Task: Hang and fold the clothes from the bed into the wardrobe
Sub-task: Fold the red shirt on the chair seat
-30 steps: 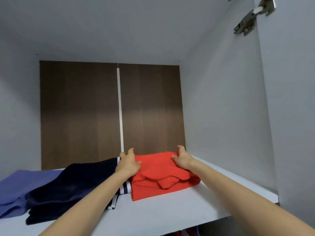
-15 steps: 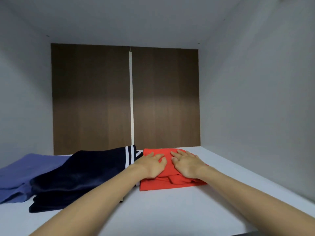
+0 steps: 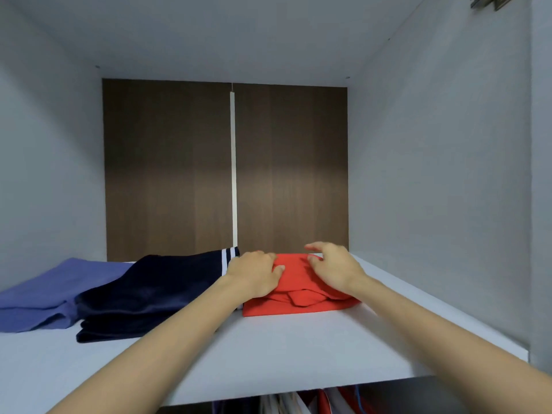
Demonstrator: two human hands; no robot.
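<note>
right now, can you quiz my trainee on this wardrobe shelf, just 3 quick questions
1. True or false: the right hand holds a hanger.
2. Which item lies directly left of the red garment on the shelf? A: a navy garment with white stripes. B: a green towel. C: a shoebox.
3. Short answer: how many folded garments lie on the shelf in all?

Key: 1 false; 2 A; 3 three.
</note>
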